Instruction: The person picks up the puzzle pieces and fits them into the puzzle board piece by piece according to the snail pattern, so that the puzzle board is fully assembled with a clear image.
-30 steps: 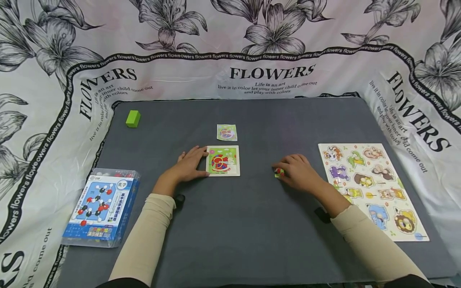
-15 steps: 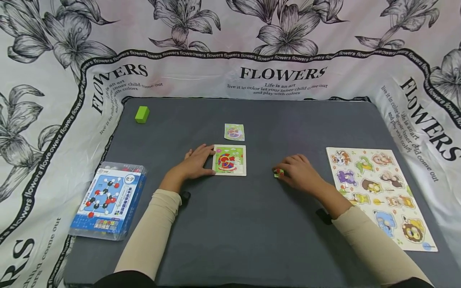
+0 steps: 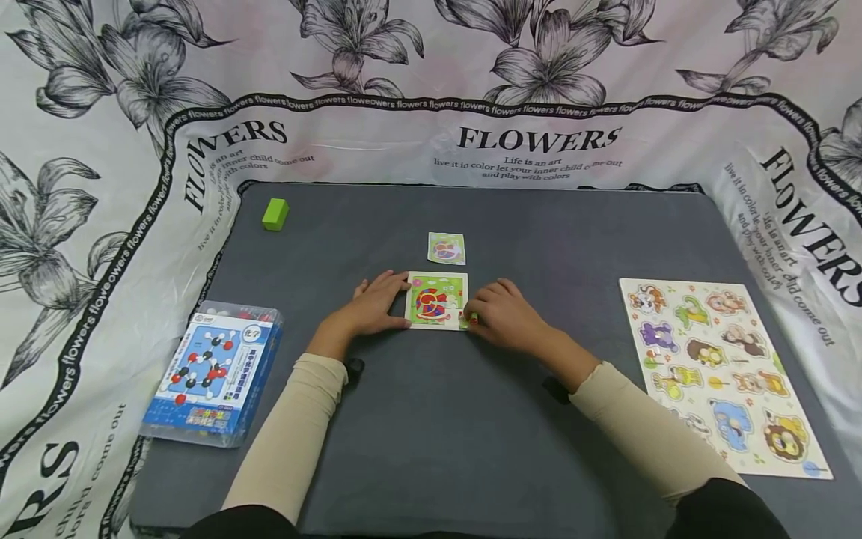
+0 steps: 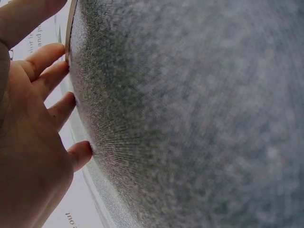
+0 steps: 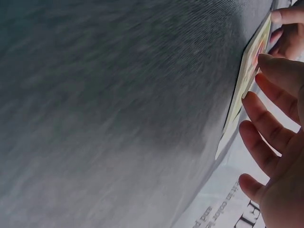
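A small square puzzle board (image 3: 437,325) with a white border and a green, red-figured picture lies mid-table. My left hand (image 3: 372,307) rests at its left side, thumb by the near corner and a finger by the far one. In the left wrist view the fingers of that hand (image 4: 38,118) are spread along the board's edge. My right hand (image 3: 508,318) is at the board's right edge and pinches a small green-and-red puzzle piece (image 3: 472,320), mostly hidden by the fingers. A small picture card (image 3: 447,248) with a similar design lies just beyond the board.
At the left stands a clear plastic box (image 3: 212,374) with a molecule-model label. A green block (image 3: 275,214) sits at the far left of the grey table (image 3: 431,449). A large animal puzzle board (image 3: 723,374) lies at the right, partly behind the right forearm.
My right hand has moved left with the puzzle piece, from apart on the table to the board's right edge. The left hand stays by the board. The head view has shifted slightly.
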`<action>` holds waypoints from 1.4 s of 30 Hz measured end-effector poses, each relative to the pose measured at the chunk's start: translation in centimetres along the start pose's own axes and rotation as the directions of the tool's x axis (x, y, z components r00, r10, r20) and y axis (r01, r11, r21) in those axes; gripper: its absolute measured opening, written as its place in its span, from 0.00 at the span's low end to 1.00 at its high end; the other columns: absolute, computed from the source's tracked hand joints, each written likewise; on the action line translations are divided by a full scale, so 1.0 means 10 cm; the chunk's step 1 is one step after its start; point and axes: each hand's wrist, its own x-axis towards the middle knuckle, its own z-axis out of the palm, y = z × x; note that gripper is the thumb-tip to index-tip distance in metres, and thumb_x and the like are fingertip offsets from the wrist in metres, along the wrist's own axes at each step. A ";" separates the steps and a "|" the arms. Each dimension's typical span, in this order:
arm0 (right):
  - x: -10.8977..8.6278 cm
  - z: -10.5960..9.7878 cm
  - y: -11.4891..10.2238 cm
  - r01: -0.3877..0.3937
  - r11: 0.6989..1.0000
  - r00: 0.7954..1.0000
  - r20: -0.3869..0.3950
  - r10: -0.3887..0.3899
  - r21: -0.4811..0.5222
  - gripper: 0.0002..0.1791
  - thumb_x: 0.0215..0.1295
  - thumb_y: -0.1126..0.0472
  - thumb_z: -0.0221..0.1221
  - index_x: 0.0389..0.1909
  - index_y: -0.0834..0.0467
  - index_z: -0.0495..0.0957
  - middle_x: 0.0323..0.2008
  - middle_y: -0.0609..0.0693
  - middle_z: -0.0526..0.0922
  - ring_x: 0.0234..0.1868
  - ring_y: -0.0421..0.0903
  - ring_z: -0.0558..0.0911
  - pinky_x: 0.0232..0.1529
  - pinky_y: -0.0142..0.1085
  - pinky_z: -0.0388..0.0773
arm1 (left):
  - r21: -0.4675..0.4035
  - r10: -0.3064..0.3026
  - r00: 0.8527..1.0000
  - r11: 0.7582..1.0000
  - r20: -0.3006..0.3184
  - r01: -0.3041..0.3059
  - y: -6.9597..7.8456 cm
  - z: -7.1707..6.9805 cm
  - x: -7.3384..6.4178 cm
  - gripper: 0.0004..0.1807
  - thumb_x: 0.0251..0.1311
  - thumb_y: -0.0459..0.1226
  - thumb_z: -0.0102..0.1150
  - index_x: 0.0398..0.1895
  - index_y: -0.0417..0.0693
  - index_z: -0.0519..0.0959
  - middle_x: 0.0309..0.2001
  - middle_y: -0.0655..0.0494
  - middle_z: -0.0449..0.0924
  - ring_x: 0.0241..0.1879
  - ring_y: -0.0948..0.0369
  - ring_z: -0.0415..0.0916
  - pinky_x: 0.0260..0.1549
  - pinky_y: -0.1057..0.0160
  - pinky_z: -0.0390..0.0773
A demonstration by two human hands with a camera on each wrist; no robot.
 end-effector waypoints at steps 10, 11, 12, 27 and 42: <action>0.12 0.05 -0.06 0.006 1.000 1.000 -0.004 -0.006 0.009 0.07 0.57 0.55 0.69 0.36 0.50 0.84 0.40 0.47 0.83 0.48 0.50 0.77 0.61 0.56 0.63 | 0.000 0.012 1.000 1.000 0.009 -0.012 0.08 0.01 0.01 0.40 0.60 0.49 0.65 0.73 0.49 0.60 0.78 0.54 0.45 0.77 0.53 0.35 0.70 0.39 0.37; 0.12 0.05 -0.06 0.005 1.000 1.000 -0.006 -0.005 0.010 0.08 0.57 0.55 0.69 0.36 0.50 0.84 0.40 0.47 0.83 0.48 0.50 0.77 0.61 0.56 0.63 | 0.000 0.012 1.000 1.000 0.009 -0.012 0.09 0.00 0.01 0.40 0.60 0.49 0.65 0.73 0.49 0.60 0.78 0.53 0.45 0.77 0.53 0.36 0.70 0.39 0.37; 0.12 0.06 -0.06 0.003 1.000 1.000 -0.007 -0.003 0.009 0.08 0.57 0.55 0.70 0.36 0.50 0.84 0.40 0.47 0.83 0.48 0.51 0.77 0.61 0.57 0.63 | 0.001 0.013 1.000 1.000 0.010 -0.013 0.09 0.00 0.01 0.40 0.60 0.49 0.65 0.73 0.49 0.60 0.78 0.53 0.45 0.77 0.53 0.35 0.70 0.39 0.37; 0.12 0.10 -0.12 -0.023 1.000 1.000 -0.013 0.023 -0.002 0.07 0.57 0.56 0.69 0.36 0.51 0.85 0.39 0.48 0.83 0.48 0.51 0.76 0.61 0.56 0.63 | 0.002 0.010 1.000 1.000 0.015 -0.010 0.09 0.02 -0.01 0.40 0.59 0.49 0.65 0.72 0.49 0.62 0.78 0.53 0.46 0.77 0.53 0.36 0.70 0.39 0.37; -0.08 0.28 -0.23 -0.044 0.997 0.999 0.019 0.043 0.068 0.08 0.58 0.56 0.68 0.39 0.51 0.85 0.40 0.48 0.83 0.48 0.52 0.78 0.59 0.56 0.65 | -0.038 0.026 1.000 0.999 0.001 -0.026 0.00 0.34 -0.13 0.41 0.60 0.50 0.64 0.73 0.47 0.59 0.77 0.48 0.48 0.76 0.49 0.41 0.69 0.36 0.42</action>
